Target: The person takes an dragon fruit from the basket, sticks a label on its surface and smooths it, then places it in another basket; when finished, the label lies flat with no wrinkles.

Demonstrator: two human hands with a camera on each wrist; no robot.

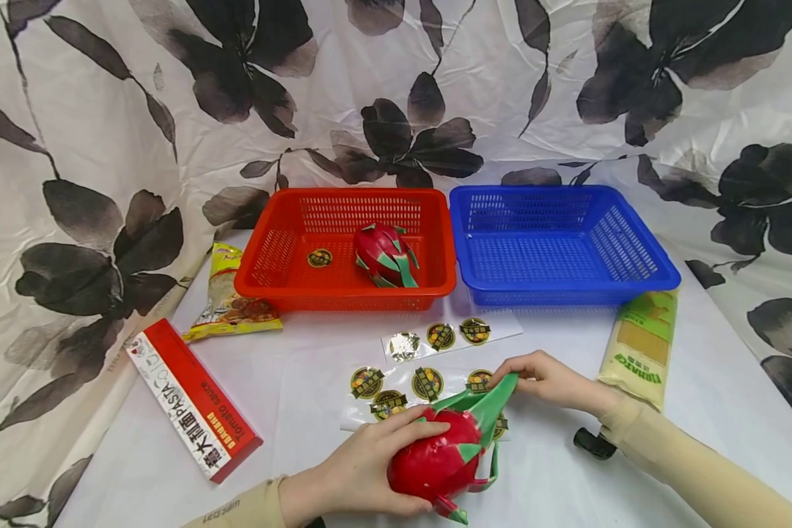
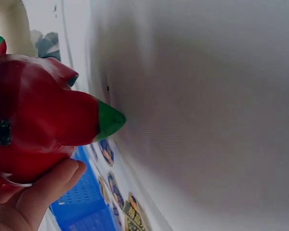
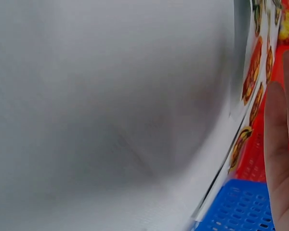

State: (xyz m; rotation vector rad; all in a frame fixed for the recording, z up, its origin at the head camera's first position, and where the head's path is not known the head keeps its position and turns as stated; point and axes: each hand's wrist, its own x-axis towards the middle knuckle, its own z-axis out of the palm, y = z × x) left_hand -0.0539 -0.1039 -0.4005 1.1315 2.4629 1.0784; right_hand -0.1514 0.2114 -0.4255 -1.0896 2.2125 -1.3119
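My left hand [image 1: 386, 466] grips a red dragon fruit [image 1: 429, 458] with green-tipped scales from its left side, fingers over the top and thumb low. The left wrist view shows the glossy fruit [image 2: 33, 106] close up, with a finger against its underside. My right hand [image 1: 551, 381] pinches the tip of the fruit's long green leaf [image 1: 495, 407] between thumb and fingertips. In the right wrist view only its extended fingers [image 3: 282, 139] show, at the right edge. Behind the fruit lies a sheet of round black-and-gold stickers [image 1: 405, 385], partly covered by it.
A red basket [image 1: 343, 299] holds another dragon fruit [image 1: 384, 253] and a round sticker. Beside it stands a blue basket [image 1: 567, 290]. A smaller sticker strip [image 1: 452, 336], a pasta box [image 1: 194, 400], a yellow snack bag [image 1: 231, 304] and a noodle pack [image 1: 640, 348] lie around.
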